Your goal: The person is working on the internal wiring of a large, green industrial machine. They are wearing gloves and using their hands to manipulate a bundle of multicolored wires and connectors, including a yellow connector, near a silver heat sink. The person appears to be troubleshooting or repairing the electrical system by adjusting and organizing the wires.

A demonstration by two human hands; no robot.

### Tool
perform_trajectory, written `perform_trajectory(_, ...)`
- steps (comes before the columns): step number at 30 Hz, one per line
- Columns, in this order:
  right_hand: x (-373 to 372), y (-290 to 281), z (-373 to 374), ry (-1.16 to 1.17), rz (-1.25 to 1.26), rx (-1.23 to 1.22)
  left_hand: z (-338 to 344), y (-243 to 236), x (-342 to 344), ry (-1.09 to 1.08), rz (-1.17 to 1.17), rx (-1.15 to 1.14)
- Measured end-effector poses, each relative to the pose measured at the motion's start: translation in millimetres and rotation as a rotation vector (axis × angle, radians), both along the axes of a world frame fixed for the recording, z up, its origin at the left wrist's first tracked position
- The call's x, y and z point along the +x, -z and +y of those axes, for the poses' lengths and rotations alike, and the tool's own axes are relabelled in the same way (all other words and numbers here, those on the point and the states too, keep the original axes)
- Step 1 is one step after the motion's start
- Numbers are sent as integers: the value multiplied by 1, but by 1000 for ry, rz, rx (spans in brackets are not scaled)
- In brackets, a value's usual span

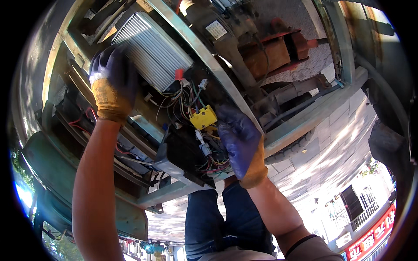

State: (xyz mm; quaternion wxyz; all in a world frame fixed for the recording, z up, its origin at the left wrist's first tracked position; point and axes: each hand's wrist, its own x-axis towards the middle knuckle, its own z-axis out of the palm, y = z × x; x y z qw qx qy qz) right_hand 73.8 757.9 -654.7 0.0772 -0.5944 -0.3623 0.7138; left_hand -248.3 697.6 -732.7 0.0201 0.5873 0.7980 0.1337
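Observation:
A silver finned metal box (152, 54) lies in the greenish steel frame (204, 54). My left hand (113, 82), in a purple and yellow glove, has its fingers curled at the box's lower-left edge; their tips are shadowed. My right hand (241, 148), gloved alike, is closed beside a yellow block (203, 116); what its fingers hold is hidden. Loose coloured wires, a red connector (179, 74) and white connectors (203, 85) lie between my hands. Below the block are a grey connector (204, 148) and a black plastic housing (172, 161).
Rusty machinery (265, 58) sits beyond the frame at top right. A green panel (54, 178) runs down the left side. My legs show at the bottom over paving (326, 139). A building (352, 209) with a red sign is at bottom right.

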Motion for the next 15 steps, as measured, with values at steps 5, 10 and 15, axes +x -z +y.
perform_trajectory(5, 2, 5, -31, 44, 95, 7, 0, 1, 0, 17, 23, -2)
perform_trajectory(10, 3, 0, -39, -226, 42, 426, 1, 2, 4, -20, -3, -11)
perform_trajectory(15, -5, -5, -53, -466, -37, 576, -1, 4, -1, -7, 28, -35)
